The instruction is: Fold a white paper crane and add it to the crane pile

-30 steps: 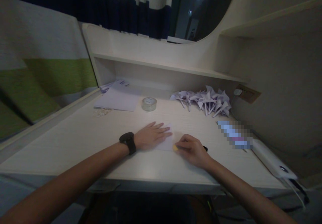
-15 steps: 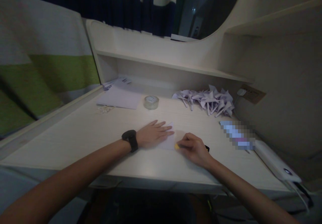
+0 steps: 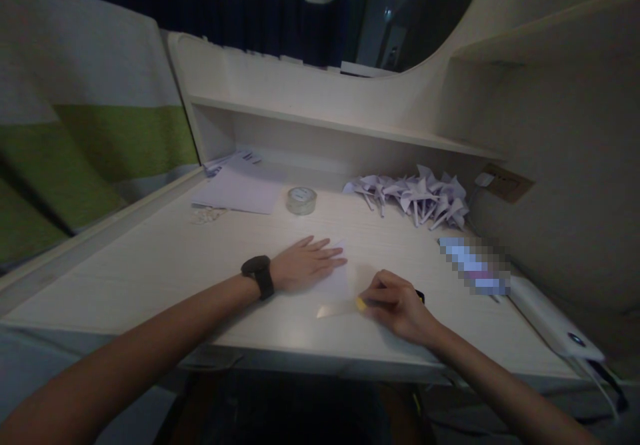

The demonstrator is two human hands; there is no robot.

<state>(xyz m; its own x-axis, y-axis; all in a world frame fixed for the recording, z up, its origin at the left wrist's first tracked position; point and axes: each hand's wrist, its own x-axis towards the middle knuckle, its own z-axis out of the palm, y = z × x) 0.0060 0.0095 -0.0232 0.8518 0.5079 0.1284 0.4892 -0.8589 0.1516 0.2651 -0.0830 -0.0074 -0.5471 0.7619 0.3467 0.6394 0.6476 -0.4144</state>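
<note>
My left hand (image 3: 304, 265), a black watch on its wrist, lies flat with fingers stretched out, pressing a small white sheet of paper (image 3: 334, 283) onto the white desk (image 3: 165, 265). My right hand (image 3: 397, 303) is closed around a small tool with a yellow tip (image 3: 361, 304) and a black end, held at the paper's near right edge. A narrow strip of paper (image 3: 335, 310) lies just below the sheet, left of the yellow tip.
A pile of folded paper pinwheels (image 3: 417, 195) sits at the back right. A roll of clear tape (image 3: 301, 200) and loose white sheets (image 3: 237, 191) lie at the back left. A white power bank (image 3: 547, 321) with cable rests at the right edge.
My right hand has drawn the yellow-tipped tool toward me along the paper's edge, and a narrow strip now lies apart from the sheet. My left hand has stayed in place.
</note>
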